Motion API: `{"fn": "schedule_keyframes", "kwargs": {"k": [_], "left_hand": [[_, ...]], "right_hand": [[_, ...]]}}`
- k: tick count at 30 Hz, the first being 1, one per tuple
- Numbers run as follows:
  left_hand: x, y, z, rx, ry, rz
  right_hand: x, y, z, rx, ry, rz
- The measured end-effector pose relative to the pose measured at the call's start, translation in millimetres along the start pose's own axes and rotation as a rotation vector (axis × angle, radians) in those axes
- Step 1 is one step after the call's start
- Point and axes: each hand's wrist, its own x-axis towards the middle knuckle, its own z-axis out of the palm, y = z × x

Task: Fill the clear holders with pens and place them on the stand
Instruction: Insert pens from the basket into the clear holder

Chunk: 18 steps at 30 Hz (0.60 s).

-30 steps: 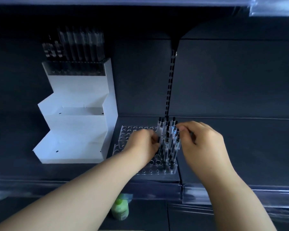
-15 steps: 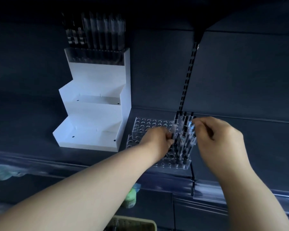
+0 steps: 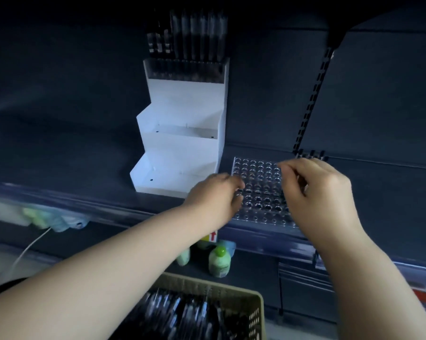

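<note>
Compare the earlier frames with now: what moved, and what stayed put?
The left hand moved left off the pens to the left edge of the clear holder. The right hand stays over the pens, fingers curled. The white stand and holder have not shifted.

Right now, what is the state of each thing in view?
Stand: upright; top tier filled, two lower tiers empty.
Clear holder: lying flat, visible holes empty.
Basket: holds pens.
Left hand: curled at holder's edge, grip unclear.
Right hand: curled, grip unclear.

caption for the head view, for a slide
Left hand and right hand over a clear holder beside the white stand; pen basket below.
</note>
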Motion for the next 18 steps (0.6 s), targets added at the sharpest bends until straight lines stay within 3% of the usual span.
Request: {"fn": "schedule_keyframes", "kwargs": {"k": [4,8,12,18], "left_hand": [[-55,-26,-24,0.257,0.027,0.1],[-115,-56,-29,0.38,-0.047,0.029],[-164,-76,-25,0.365,-0.23,-0.139],[-218,-76,10,0.198,-0.457,-0.325]], "right_hand": [[-26,-32,17,-0.022,-0.184,-0.129],[-63,-51,40,-0.107,-0.452,-0.163],[-105,-50,63,-0.195,-0.704,-0.002],[-181,-54,101,-0.313,-0.892,0.343]]}}
